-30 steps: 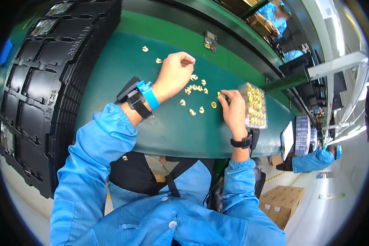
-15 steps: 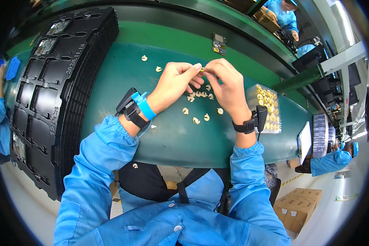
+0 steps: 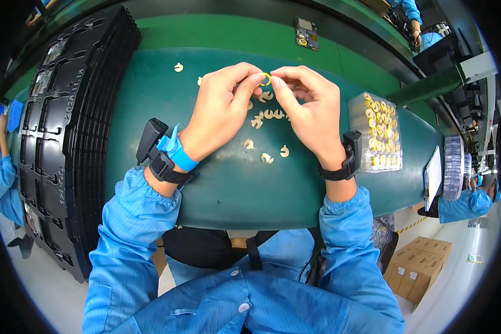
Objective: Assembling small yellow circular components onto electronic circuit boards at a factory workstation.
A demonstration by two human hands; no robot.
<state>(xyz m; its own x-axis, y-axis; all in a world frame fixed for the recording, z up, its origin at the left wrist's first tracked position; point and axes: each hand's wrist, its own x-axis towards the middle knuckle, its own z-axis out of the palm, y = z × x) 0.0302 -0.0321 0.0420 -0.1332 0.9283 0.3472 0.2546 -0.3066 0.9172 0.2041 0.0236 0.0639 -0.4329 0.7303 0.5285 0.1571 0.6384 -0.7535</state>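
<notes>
Both my hands are raised over the green table mat, fingertips meeting at a small yellow ring-shaped part [image 3: 266, 80]. My left hand [image 3: 221, 103] pinches its left edge between thumb and forefinger. On the other edge, the thumb and forefinger of my right hand [image 3: 312, 106] are closed as well. Fingertips cover part of the ring. Below lie several cream notched discs [image 3: 269, 114], loose on the mat, with another disc [image 3: 178, 67] farther left. A clear tray [image 3: 379, 165] with rows of yellow-and-white round pieces stands right of my right wrist.
A tall stack of black moulded trays [image 3: 78, 122] fills the left side. A circuit board [image 3: 307, 34] lies on the far green strip. At the right are a white board [image 3: 433, 175] and cardboard boxes [image 3: 419, 270] on the floor. Co-workers' blue sleeves show at the edges.
The yellow part has turned from edge-on to show its round ring shape. My hands stay together on it. The whole view has shifted slightly, with the clear tray now farther right.
</notes>
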